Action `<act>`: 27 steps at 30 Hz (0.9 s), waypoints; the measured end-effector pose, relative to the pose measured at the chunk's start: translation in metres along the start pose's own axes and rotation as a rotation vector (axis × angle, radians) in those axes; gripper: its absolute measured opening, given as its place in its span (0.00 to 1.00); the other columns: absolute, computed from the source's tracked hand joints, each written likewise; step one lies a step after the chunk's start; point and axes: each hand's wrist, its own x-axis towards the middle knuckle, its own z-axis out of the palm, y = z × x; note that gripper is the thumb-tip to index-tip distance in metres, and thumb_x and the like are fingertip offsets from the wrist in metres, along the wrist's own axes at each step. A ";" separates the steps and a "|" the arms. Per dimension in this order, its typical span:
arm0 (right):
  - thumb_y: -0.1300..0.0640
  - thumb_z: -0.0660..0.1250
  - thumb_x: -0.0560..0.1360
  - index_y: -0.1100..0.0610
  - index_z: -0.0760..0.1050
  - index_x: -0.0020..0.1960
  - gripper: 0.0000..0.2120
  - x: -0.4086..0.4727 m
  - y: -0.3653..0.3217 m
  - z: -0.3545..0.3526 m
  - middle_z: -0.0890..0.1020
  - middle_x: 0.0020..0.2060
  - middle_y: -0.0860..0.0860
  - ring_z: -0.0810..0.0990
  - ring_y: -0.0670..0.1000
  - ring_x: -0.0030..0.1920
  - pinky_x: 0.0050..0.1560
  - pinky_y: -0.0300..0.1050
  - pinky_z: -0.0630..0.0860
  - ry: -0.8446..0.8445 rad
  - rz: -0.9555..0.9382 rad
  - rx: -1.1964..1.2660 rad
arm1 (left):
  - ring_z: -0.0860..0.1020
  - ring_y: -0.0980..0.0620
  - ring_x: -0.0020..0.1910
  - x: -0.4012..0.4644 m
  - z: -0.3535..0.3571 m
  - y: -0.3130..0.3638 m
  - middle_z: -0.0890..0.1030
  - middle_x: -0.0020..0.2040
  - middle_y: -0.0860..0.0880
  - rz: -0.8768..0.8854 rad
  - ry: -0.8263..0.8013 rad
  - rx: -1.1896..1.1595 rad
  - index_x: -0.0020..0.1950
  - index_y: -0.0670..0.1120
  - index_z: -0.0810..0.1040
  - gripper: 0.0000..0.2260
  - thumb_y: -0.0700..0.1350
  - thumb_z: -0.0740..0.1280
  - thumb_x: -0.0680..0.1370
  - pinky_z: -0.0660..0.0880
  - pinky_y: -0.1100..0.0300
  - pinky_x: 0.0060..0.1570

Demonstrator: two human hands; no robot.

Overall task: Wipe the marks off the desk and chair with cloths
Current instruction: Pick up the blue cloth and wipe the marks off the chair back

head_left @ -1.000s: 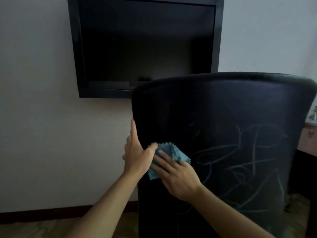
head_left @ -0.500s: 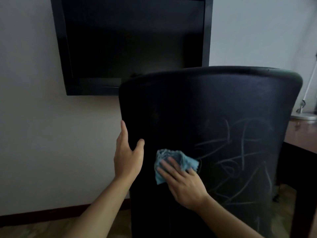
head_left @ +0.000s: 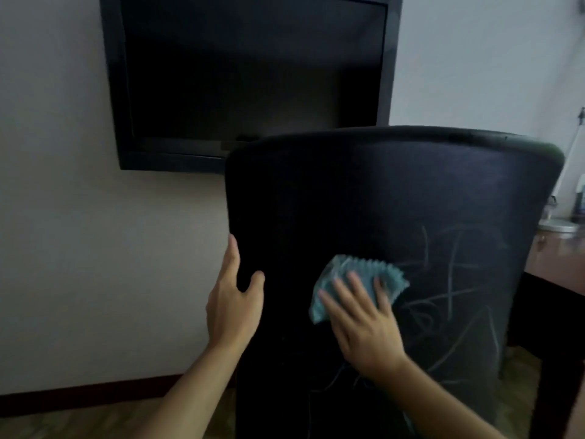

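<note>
A black chair back (head_left: 364,198) fills the middle of the view, its rear face toward me. Pale scribbled marks (head_left: 449,299) cover its lower right part. My right hand (head_left: 364,324) lies flat on a crumpled blue cloth (head_left: 357,274) and presses it against the chair back at the left edge of the marks. My left hand (head_left: 232,302) grips the chair's left edge, fingers wrapped behind and thumb in front. A brown desk (head_left: 560,258) shows at the right, partly hidden by the chair.
A dark wall-mounted screen (head_left: 247,77) hangs behind the chair on a pale wall. A lamp with a round silver base (head_left: 558,224) stands on the desk. Wooden floor and a dark skirting board (head_left: 79,397) run along the bottom left.
My right hand has slid the blue cloth to the right across the chair back, away from my left hand and toward the marks. My left hand keeps its hold on the edge.
</note>
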 end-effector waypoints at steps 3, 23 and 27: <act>0.48 0.57 0.80 0.47 0.64 0.75 0.23 -0.016 -0.002 -0.003 0.62 0.76 0.48 0.53 0.51 0.78 0.61 0.56 0.65 -0.111 -0.072 -0.008 | 0.80 0.41 0.57 0.000 0.003 0.001 0.66 0.77 0.53 -0.017 -0.010 0.026 0.71 0.76 0.40 0.32 0.55 0.60 0.81 0.80 0.46 0.50; 0.52 0.62 0.75 0.52 0.69 0.73 0.26 0.152 -0.062 -0.017 0.67 0.74 0.52 0.61 0.54 0.76 0.71 0.58 0.60 -0.085 -0.242 0.026 | 0.78 0.62 0.56 0.005 -0.002 -0.082 0.78 0.64 0.62 -0.196 -0.155 -0.237 0.72 0.69 0.66 0.22 0.49 0.62 0.81 0.75 0.60 0.59; 0.52 0.55 0.79 0.54 0.64 0.75 0.25 0.214 -0.065 -0.023 0.62 0.76 0.51 0.56 0.54 0.78 0.72 0.57 0.52 -0.014 -0.224 -0.025 | 0.77 0.65 0.54 0.003 0.000 -0.079 0.78 0.62 0.65 -0.207 -0.173 -0.265 0.68 0.75 0.66 0.21 0.57 0.60 0.77 0.72 0.69 0.50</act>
